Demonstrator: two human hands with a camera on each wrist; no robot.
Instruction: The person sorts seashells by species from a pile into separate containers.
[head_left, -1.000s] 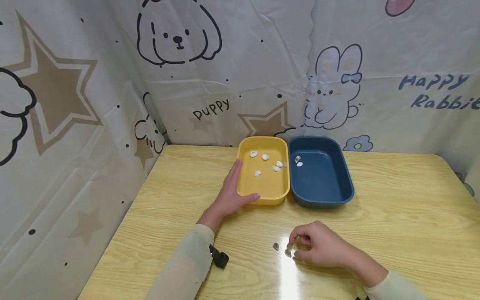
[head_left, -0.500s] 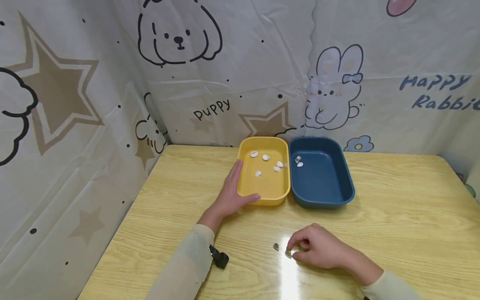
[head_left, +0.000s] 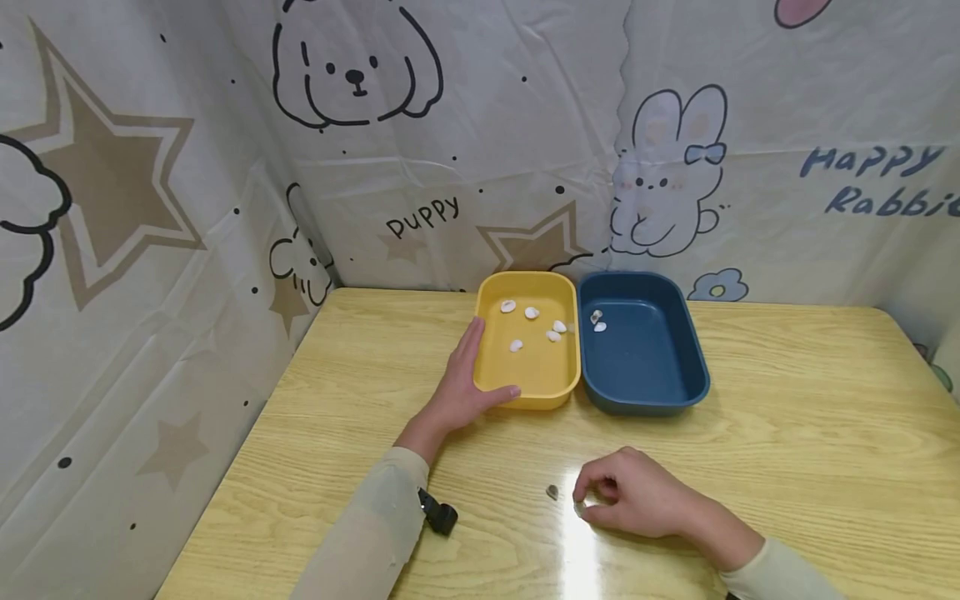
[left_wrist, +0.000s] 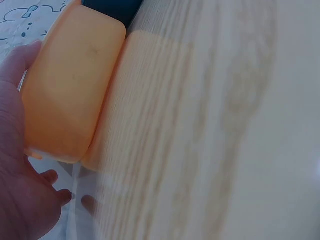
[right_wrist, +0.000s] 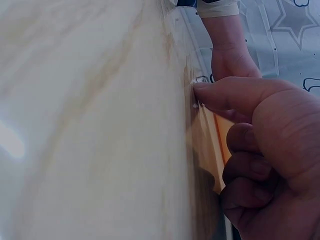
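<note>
My left hand (head_left: 459,390) rests along the left side and near corner of the yellow tray (head_left: 527,403), fingers straight and thumb across the near rim. In the left wrist view the thumb lies on the wall of the tray (left_wrist: 75,85). Lower right, my right hand (head_left: 637,493) pinches a small seashell (head_left: 579,507) between thumb and forefinger at the tabletop, most of it covered by the fingertips. In the right wrist view the other fingers of this hand (right_wrist: 270,145) are curled in. Just left of it lies another small dark seashell (head_left: 552,492).
Several white seashells (head_left: 532,313) lie in the yellow tray. A dark blue tray (head_left: 645,408) stands against its right side, with a white shell (head_left: 600,327) and a greyish one (head_left: 596,317) inside. Behind the wooden table (head_left: 795,400) hangs a printed cloth (head_left: 480,108).
The right thumb and forefinger have closed on the seashell, which is now mostly hidden between them. My left hand and both trays have stayed in place.
</note>
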